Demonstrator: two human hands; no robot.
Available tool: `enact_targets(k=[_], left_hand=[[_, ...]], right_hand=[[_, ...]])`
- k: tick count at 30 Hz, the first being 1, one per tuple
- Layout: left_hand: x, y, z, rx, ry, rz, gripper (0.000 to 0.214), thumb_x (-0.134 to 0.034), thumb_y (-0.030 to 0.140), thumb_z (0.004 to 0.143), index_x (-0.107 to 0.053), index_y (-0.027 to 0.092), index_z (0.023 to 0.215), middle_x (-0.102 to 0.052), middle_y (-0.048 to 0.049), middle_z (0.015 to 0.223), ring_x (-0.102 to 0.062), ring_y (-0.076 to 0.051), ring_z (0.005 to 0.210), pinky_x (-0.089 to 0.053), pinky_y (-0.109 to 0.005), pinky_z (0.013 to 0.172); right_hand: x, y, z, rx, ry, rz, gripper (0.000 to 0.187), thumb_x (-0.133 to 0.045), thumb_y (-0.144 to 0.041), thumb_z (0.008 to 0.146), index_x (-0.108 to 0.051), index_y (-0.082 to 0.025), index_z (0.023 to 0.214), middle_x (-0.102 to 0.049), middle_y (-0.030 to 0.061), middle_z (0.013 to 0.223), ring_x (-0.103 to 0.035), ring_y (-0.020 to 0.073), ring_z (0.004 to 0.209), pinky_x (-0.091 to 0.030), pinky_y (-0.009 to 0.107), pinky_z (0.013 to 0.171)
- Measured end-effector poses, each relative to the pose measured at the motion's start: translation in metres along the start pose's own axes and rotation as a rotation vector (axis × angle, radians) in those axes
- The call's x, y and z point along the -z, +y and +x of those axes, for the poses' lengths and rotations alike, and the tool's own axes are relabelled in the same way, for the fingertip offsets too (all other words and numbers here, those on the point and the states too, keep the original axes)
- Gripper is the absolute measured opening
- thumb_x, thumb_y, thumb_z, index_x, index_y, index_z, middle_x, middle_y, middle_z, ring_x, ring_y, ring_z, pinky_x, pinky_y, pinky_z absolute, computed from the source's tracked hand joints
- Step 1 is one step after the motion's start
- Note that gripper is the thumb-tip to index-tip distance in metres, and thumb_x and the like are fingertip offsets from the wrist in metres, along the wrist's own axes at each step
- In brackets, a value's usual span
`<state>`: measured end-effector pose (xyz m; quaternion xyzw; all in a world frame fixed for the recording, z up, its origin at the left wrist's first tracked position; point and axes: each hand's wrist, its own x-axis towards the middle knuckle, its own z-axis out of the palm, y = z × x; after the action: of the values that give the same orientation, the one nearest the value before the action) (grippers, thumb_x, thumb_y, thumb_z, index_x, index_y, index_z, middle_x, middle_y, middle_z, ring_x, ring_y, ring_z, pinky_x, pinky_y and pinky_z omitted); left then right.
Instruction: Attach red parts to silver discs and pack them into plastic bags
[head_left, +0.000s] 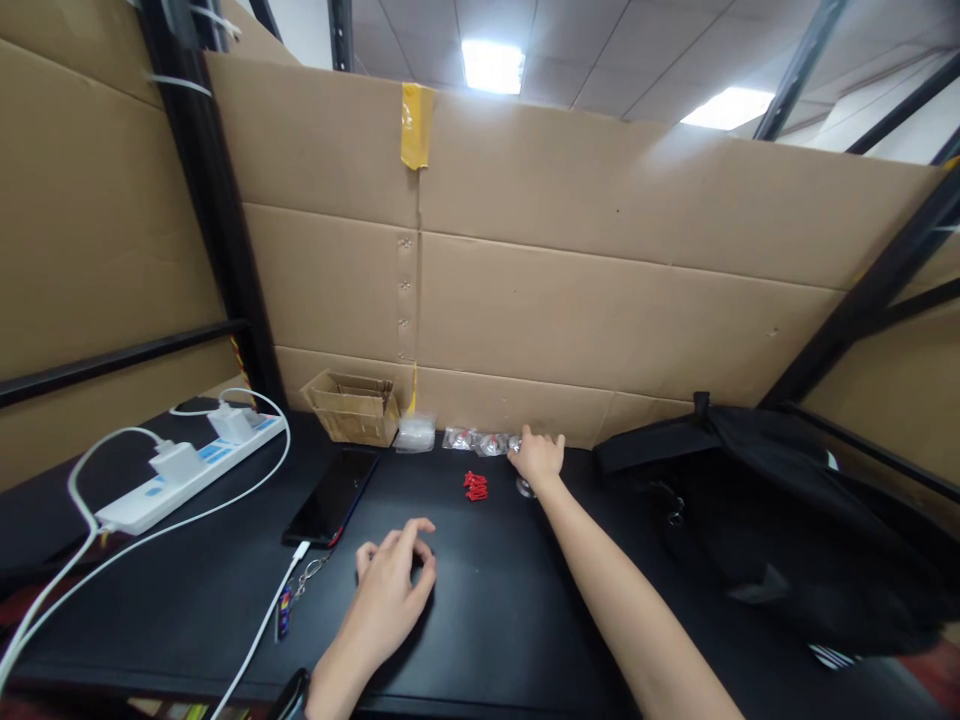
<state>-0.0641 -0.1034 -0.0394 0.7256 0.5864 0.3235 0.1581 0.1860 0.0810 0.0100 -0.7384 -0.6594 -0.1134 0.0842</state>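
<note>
Several clear packets (472,440) lay at the counter's (487,610) back edge, the fingers of my right hand (538,458) on the end one, grip impossible to tell, while my left hand (394,585) rested empty, fingers loosely curled.

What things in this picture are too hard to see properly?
1. Head view: what the right hand touches by the clear bags; its fingers cover it.
2. Head view: the red pieces are too small to identify.
3. Head view: inside the cardboard box, hidden by its front wall.
4. Head view: whether the left hand holds anything; curled fingers hide it.
</note>
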Motion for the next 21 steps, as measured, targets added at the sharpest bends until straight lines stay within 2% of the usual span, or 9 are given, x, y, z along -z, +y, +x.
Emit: enact_targets(k=[5,8,10,12,16,18,21], left_hand=[[0.001,0.005,-0.002,-0.045,-0.035,0.083,0.021,-0.048,0.021,0.092,-0.059,0.030,0.108,-0.070,-0.0005,0.100,-0.061,-0.024,0.107,-0.031,-0.041,0.088],[0.002,0.013,0.008,-0.132,-0.052,0.159,0.020,-0.053,0.019,0.089,-0.062,0.029,0.104,-0.067,-0.0034,0.112,-0.055,-0.027,0.118,-0.031,-0.045,0.092],[0.000,0.021,0.025,-0.202,-0.024,0.214,0.020,-0.058,0.019,0.086,-0.063,0.027,0.104,-0.063,-0.0065,0.122,-0.047,-0.031,0.126,-0.031,-0.048,0.095],[-0.004,0.030,0.051,-0.268,-0.003,0.246,0.018,-0.063,0.018,0.084,-0.065,0.026,0.101,-0.061,-0.0078,0.122,-0.044,-0.032,0.126,-0.032,-0.048,0.096],[-0.016,0.040,0.103,-0.460,-0.090,0.264,0.014,-0.067,0.014,0.082,-0.068,0.024,0.092,-0.062,-0.0072,0.112,-0.048,-0.028,0.118,-0.035,-0.044,0.095],[-0.022,0.038,0.118,-0.508,-0.110,0.260,0.012,-0.066,0.013,0.084,-0.070,0.023,0.090,-0.063,-0.0072,0.108,-0.049,-0.027,0.117,-0.035,-0.044,0.096],[-0.026,0.026,0.123,-0.480,-0.093,0.237,0.007,-0.067,0.018,0.088,-0.071,0.023,0.089,-0.064,-0.0058,0.105,-0.049,-0.025,0.113,-0.034,-0.043,0.094]], right_hand=[[0.012,0.019,-0.005,0.038,-0.009,0.100,0.036,-0.053,-0.045,0.096,-0.065,-0.016,0.114,-0.073,0.0185,0.112,-0.064,0.0323,0.110,-0.034,0.047,0.097],[0.015,0.047,-0.009,0.169,-0.113,0.290,0.032,-0.058,-0.043,0.093,-0.067,-0.019,0.110,-0.072,0.0139,0.114,-0.066,0.0276,0.106,-0.043,0.038,0.088],[0.012,0.066,-0.014,0.303,-0.192,0.447,0.038,-0.071,-0.042,0.082,-0.067,-0.020,0.113,-0.071,0.0105,0.115,-0.066,0.0245,0.101,-0.047,0.033,0.085],[0.004,0.080,-0.022,0.374,-0.219,0.594,0.048,-0.077,-0.039,0.076,-0.066,-0.020,0.119,-0.070,0.0088,0.117,-0.066,0.0208,0.091,-0.049,0.031,0.083],[-0.013,0.088,-0.036,0.396,-0.147,0.742,0.049,-0.077,-0.032,0.075,-0.065,-0.019,0.121,-0.071,0.0079,0.115,-0.064,0.0186,0.088,-0.051,0.031,0.086],[-0.019,0.087,-0.038,0.418,-0.138,0.747,0.046,-0.077,-0.029,0.075,-0.067,-0.019,0.118,-0.072,0.0072,0.111,-0.065,0.0192,0.091,-0.051,0.032,0.087],[-0.020,0.084,-0.037,0.441,-0.149,0.740,0.045,-0.077,-0.027,0.073,-0.068,-0.020,0.117,-0.074,0.0063,0.108,-0.066,0.0192,0.088,-0.051,0.032,0.086]])
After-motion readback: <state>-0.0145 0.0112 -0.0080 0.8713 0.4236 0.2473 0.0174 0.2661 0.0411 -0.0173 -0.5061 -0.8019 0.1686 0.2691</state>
